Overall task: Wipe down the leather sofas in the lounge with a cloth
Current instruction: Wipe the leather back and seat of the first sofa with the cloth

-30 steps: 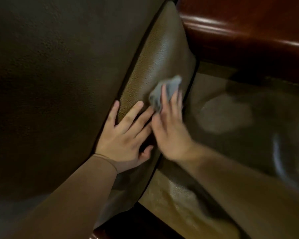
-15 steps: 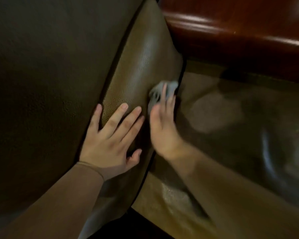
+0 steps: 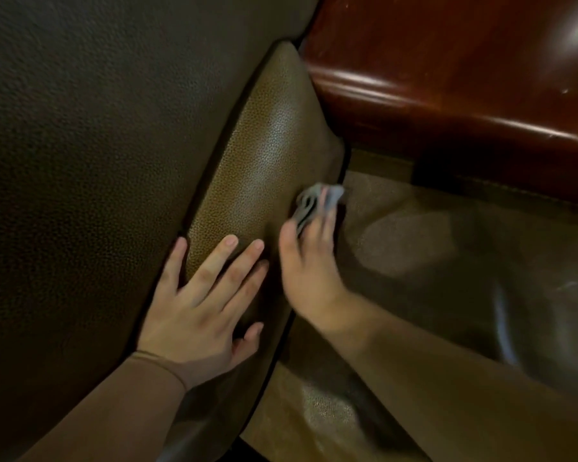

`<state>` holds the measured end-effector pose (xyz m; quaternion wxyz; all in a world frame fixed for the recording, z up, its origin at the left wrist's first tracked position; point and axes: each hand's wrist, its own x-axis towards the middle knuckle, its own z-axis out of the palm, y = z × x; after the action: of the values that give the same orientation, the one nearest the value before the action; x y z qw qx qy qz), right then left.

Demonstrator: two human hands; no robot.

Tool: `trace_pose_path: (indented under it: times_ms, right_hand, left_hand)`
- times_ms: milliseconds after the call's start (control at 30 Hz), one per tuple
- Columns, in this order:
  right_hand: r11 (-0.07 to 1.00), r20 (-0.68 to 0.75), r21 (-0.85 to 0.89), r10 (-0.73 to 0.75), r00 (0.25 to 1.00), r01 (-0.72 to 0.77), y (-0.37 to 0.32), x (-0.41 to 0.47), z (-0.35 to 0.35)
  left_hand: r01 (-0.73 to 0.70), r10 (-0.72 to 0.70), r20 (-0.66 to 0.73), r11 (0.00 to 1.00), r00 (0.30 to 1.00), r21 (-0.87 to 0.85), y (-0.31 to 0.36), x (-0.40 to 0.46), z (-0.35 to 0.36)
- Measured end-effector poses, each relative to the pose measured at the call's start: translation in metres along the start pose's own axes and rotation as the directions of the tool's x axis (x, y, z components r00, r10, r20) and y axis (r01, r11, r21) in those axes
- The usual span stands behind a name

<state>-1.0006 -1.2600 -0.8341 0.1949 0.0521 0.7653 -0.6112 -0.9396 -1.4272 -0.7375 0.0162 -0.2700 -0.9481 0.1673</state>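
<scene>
- Against the brown leather cushion, at about 7 o'clock from its middle, the left hand lies flat with its fingers straight and spread, just as it did a moment ago.
- At 4 o'clock from the cushion's middle, the right hand presses a small grey cloth on the cushion's right edge, fingers curled round it.
- Half a second back the cloth sat more on the cushion's face; now it is at the dark gap beside the seat.
- A second ago the right hand touched the left fingertips. Now the two hands are apart.
- Both hands sit lower in view than before, and more of the big sofa back shows at 9 o'clock.
- The right hand and cloth are blurry, so the fingers are hard to count.
- Part of the cloth hides under the fingers.
- Up at 1 o'clock shines a red-brown wooden frame, cut off by the edge.
- Both sleeves run out of view at the bottom.
</scene>
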Motion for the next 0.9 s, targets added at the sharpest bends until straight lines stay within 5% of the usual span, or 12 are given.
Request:
trace_pose_path:
  times_ms: [100,267,333,500,700,800,900]
  right_hand:
    - [1.000,0.085,-0.002,0.017,0.996,-0.017,0.001,0.006,-0.005]
    - [0.940,-0.244,0.198,0.322,0.915,-0.278,-0.046,0.105,-0.034]
    - [0.976,-0.247,0.055,0.217,0.944,-0.210,-0.045,0.084,-0.025]
    - [0.995,0.054,-0.033,-0.091,0.994,0.092,-0.030,0.017,-0.009]
    - [0.993,-0.197,-0.121,-0.038,0.980,0.014,-0.056,0.075,-0.030]
    - [0.951,0.009,-0.187,-0.249,0.968,0.246,-0.043,0.020,-0.013]
    - [0.830,0.189,-0.262,-0.456,0.870,0.492,-0.017,-0.006,-0.018]
  left_hand:
    - [0.001,-0.001,0.003,1.000,1.000,-0.002,-0.001,-0.001,0.002]
    - [0.006,-0.006,-0.005,1.000,1.000,0.004,-0.001,-0.001,0.004]
    - [0.007,-0.007,-0.006,1.000,1.000,0.000,-0.001,-0.001,0.004]
    - [0.005,-0.005,-0.027,1.000,1.000,0.001,0.000,-0.002,0.006]
    - [0.010,-0.010,0.001,1.000,1.000,0.013,0.000,-0.001,0.004]
    - [0.024,-0.024,-0.019,1.000,1.000,0.016,0.002,-0.001,0.004]
    - [0.018,-0.018,-0.020,1.000,1.000,0.023,0.002,-0.002,0.003]
